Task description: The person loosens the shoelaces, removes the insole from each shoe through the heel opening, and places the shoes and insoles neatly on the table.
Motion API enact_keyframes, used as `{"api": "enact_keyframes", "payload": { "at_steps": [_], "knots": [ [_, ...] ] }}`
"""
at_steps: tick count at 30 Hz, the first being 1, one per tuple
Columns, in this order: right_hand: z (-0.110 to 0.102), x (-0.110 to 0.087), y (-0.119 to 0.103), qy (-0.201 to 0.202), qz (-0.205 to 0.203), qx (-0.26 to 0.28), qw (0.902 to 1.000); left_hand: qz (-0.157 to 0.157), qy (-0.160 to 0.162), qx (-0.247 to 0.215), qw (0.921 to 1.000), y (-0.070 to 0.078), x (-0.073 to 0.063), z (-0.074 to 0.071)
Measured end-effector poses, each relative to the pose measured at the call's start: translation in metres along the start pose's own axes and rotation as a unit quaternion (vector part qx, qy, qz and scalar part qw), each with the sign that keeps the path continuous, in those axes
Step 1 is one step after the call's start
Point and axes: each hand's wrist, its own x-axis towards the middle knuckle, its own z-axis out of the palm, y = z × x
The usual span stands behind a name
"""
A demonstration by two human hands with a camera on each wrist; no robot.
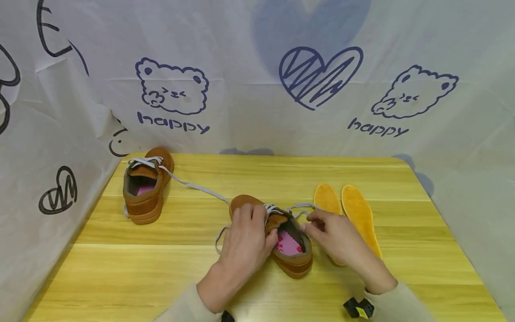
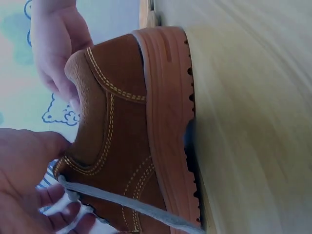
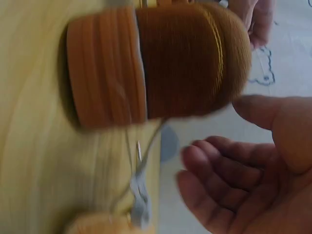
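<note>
A brown lace-up shoe (image 1: 295,268) sits on the table, its toe pointing to the far left and a pink insole (image 1: 289,244) showing inside. My left hand (image 1: 245,237) grips it over the laced front, thumb at the opening's edge. In the left wrist view the shoe's side (image 2: 129,114) shows yellow stitching, and a grey lace (image 2: 131,203) hangs down across it. Beside the opening, my right hand (image 1: 335,233) has its fingers loosely bent and nothing between them. Its thumb is close to the heel collar (image 3: 236,63) in the right wrist view; whether they touch I cannot tell.
Another brown shoe (image 1: 142,210) with grey laces stands at the table's far left, also with a pink insole. Two orange-yellow insoles (image 1: 358,208) lie right of the middle, partly behind my right hand. A printed white cloth (image 1: 241,107) hangs behind the table (image 1: 161,268).
</note>
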Motion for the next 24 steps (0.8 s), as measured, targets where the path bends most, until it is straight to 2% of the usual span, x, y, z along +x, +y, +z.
{"api": "enact_keyframes", "payload": {
  "at_steps": [4, 9, 12, 19, 24],
  "knots": [
    [0.013, 0.003, -0.009, -0.038, -0.001, 0.017, 0.9992, -0.025, -0.016, 0.017, 0.9994, 0.003, -0.004, -0.003],
    [0.021, 0.005, -0.014, -0.014, 0.013, 0.010, 0.9998, -0.064, -0.075, 0.002, 0.9951, 0.004, -0.003, -0.010],
    [0.023, 0.004, -0.015, -0.004, 0.025, 0.022, 0.9994, -0.072, -0.101, -0.012, 0.9922, 0.004, -0.002, -0.014],
    [0.034, 0.004, -0.024, 0.013, 0.051, 0.098, 0.9938, -0.048, -0.094, -0.013, 0.9943, -0.007, 0.007, -0.018],
    [0.051, 0.008, -0.039, 0.035, 0.054, 0.140, 0.9880, -0.059, -0.098, -0.024, 0.9931, -0.025, 0.021, -0.021]
  ]
}}
